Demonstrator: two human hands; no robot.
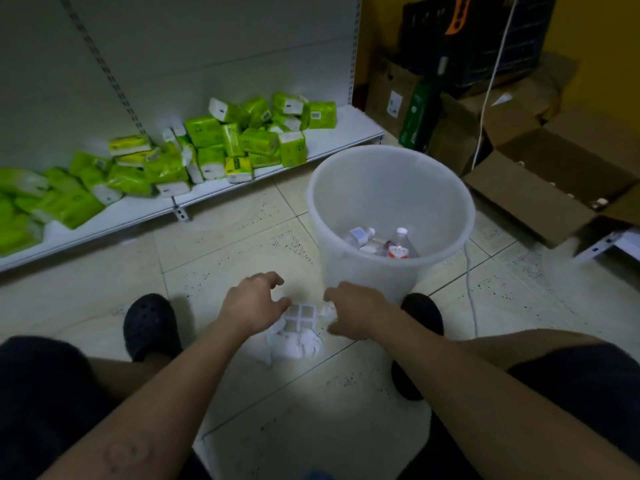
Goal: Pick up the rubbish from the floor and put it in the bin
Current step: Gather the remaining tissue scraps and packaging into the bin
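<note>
A heap of white rubbish lies on the tiled floor between my feet: crumpled tissue paper (294, 346) with a white plastic grid piece (298, 317) on top. My left hand (254, 304) hovers at the left side of the heap, fingers apart and curled, holding nothing. My right hand (353, 311) is at the right side, fingers bent down onto the tissue's edge; whether it grips anything is hidden. Just beyond stands the translucent white bin (346, 188), with plastic bottles (398, 245) at its bottom.
A low white shelf (138, 213) with several green tissue packs (242, 140) runs along the left. Open cardboard boxes (540, 188) and a black crate (485, 39) crowd the right corner. A white cable (471, 292) trails on the floor by my black shoes (150, 323).
</note>
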